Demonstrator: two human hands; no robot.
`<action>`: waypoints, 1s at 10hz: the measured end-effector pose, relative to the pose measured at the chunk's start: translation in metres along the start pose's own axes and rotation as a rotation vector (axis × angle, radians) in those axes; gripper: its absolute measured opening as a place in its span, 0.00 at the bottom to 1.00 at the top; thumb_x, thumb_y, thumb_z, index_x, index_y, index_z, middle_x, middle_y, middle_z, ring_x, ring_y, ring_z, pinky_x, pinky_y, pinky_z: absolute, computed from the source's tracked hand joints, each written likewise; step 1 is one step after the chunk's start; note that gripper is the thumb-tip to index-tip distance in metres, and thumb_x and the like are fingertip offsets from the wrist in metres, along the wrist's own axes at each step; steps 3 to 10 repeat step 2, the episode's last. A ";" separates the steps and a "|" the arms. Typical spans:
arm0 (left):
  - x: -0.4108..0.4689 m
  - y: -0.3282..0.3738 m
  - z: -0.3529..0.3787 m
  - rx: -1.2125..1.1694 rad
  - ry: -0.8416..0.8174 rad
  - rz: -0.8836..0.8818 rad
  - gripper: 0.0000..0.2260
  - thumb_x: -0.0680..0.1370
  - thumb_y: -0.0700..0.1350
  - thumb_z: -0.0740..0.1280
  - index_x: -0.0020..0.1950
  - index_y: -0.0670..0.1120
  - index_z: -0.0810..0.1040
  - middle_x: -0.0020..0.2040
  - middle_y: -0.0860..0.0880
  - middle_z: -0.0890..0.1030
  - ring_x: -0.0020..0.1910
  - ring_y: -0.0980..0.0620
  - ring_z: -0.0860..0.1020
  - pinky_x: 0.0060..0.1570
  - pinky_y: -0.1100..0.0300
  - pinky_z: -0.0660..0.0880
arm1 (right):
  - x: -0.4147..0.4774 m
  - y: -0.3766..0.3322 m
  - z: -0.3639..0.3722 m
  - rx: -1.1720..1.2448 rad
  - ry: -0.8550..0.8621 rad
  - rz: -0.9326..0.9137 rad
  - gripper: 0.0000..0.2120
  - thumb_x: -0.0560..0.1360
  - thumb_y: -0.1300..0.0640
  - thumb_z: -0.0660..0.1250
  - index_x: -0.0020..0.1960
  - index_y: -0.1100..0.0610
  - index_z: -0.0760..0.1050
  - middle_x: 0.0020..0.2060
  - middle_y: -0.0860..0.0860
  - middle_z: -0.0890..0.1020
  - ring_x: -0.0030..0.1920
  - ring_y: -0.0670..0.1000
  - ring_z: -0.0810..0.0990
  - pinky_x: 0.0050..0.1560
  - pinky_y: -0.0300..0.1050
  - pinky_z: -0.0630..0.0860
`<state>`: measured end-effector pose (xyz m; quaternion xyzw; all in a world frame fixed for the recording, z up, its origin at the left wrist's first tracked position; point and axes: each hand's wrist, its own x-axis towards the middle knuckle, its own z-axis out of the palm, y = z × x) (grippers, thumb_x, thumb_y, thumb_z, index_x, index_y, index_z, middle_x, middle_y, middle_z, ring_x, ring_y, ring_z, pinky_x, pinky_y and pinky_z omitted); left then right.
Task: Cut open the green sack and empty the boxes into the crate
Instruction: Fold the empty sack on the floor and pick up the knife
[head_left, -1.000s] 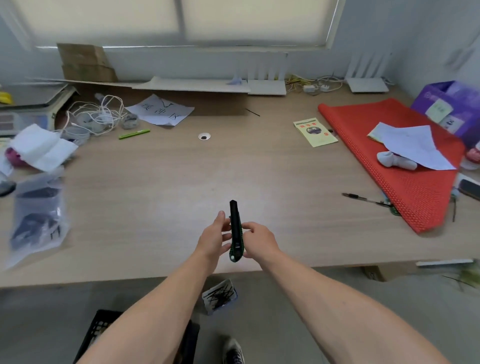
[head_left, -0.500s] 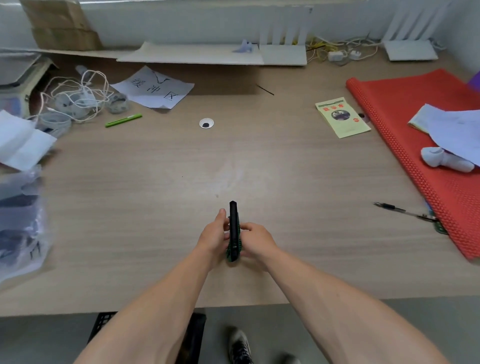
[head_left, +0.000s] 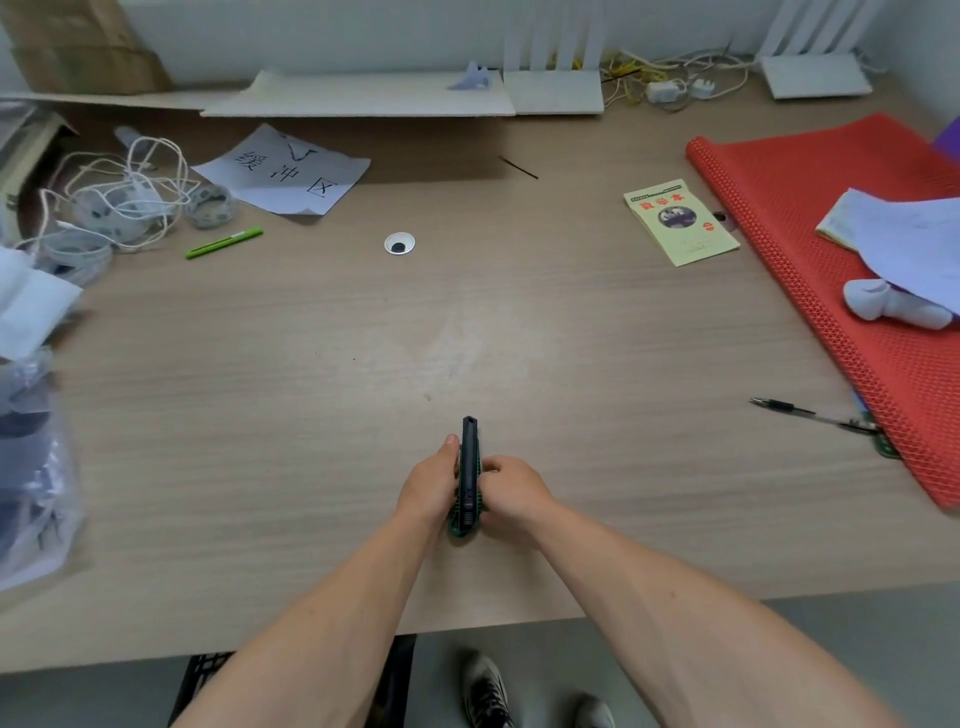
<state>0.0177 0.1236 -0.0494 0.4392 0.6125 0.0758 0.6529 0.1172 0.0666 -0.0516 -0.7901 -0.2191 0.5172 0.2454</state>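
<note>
Head view: left hand (head_left: 428, 486) and right hand (head_left: 511, 486) are both gripping the utility knife (head_left: 469, 467), fingers curled, forearms converging above the wooden table (head_left: 311, 415).

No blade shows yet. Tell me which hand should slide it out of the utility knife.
Probably the right hand: its thumb rests by the top of the utility knife, while the left hand grips the handle, steadying it.
</note>
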 end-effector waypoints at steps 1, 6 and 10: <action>0.007 -0.007 0.000 0.036 -0.009 0.000 0.36 0.62 0.73 0.56 0.45 0.42 0.81 0.50 0.34 0.81 0.52 0.35 0.80 0.56 0.50 0.75 | -0.006 -0.006 -0.009 -0.089 0.014 -0.029 0.19 0.74 0.60 0.58 0.64 0.58 0.75 0.60 0.58 0.79 0.57 0.60 0.79 0.59 0.54 0.78; -0.004 0.003 -0.002 0.070 0.001 0.030 0.33 0.68 0.70 0.55 0.41 0.38 0.72 0.52 0.26 0.72 0.52 0.29 0.73 0.55 0.42 0.72 | -0.016 -0.016 -0.027 -0.171 0.048 -0.052 0.28 0.78 0.59 0.56 0.77 0.59 0.60 0.74 0.58 0.68 0.69 0.60 0.72 0.68 0.49 0.70; -0.004 0.003 -0.002 0.070 0.001 0.030 0.33 0.68 0.70 0.55 0.41 0.38 0.72 0.52 0.26 0.72 0.52 0.29 0.73 0.55 0.42 0.72 | -0.016 -0.016 -0.027 -0.171 0.048 -0.052 0.28 0.78 0.59 0.56 0.77 0.59 0.60 0.74 0.58 0.68 0.69 0.60 0.72 0.68 0.49 0.70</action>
